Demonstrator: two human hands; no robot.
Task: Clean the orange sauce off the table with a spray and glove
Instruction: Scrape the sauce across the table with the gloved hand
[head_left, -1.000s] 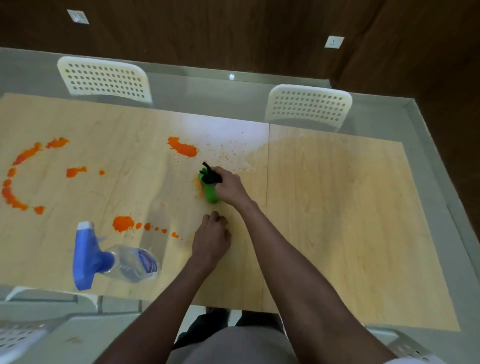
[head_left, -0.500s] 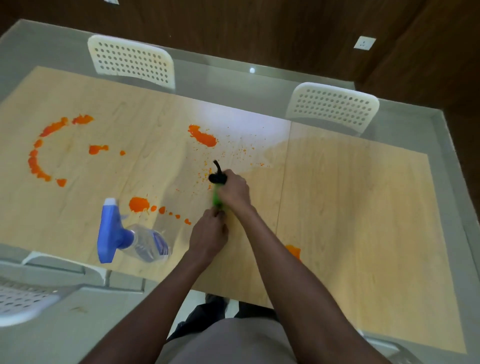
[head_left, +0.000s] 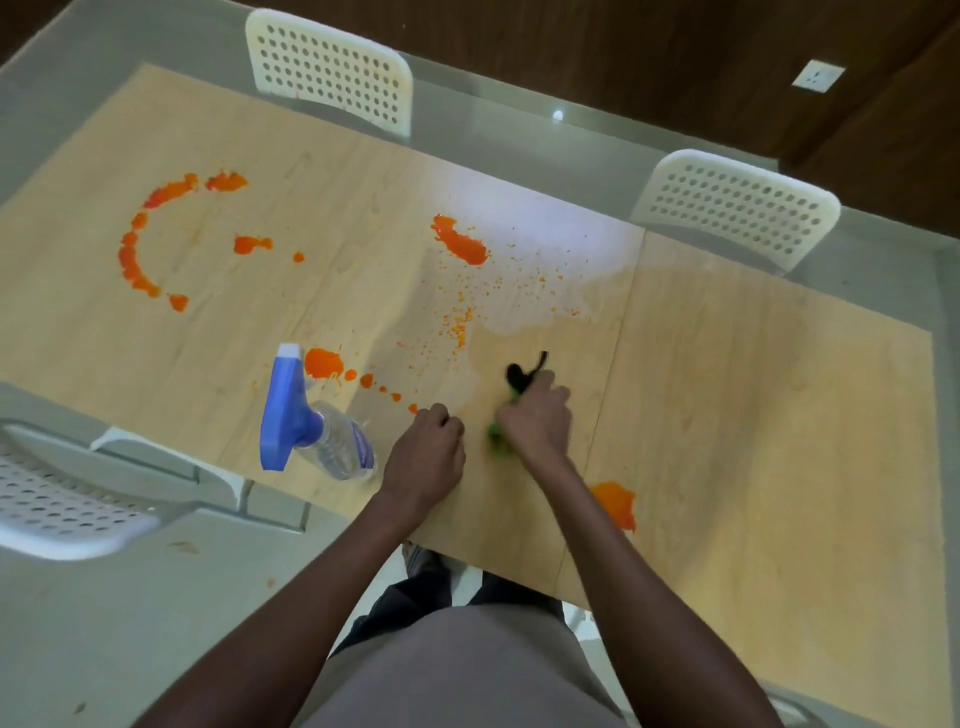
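My right hand grips a green and black glove and presses it on the light wooden table. Its green part shows under my palm and a black end sticks out past my fingers. My left hand rests as a curled fist on the table just left of it, holding nothing. A clear spray bottle with a blue trigger head lies on its side left of my left hand. Orange sauce lies in an arc at far left, a blob further back, drops by the bottle, and a patch near my right forearm.
Two white perforated chairs stand at the far side of the table, and another at the near left. A wet smear spreads beyond the glove. The near table edge runs under my forearms.
My right hand has dragged the glove toward me, close beside my left fist. The view has shifted, bringing the orange patch near my right forearm into sight.
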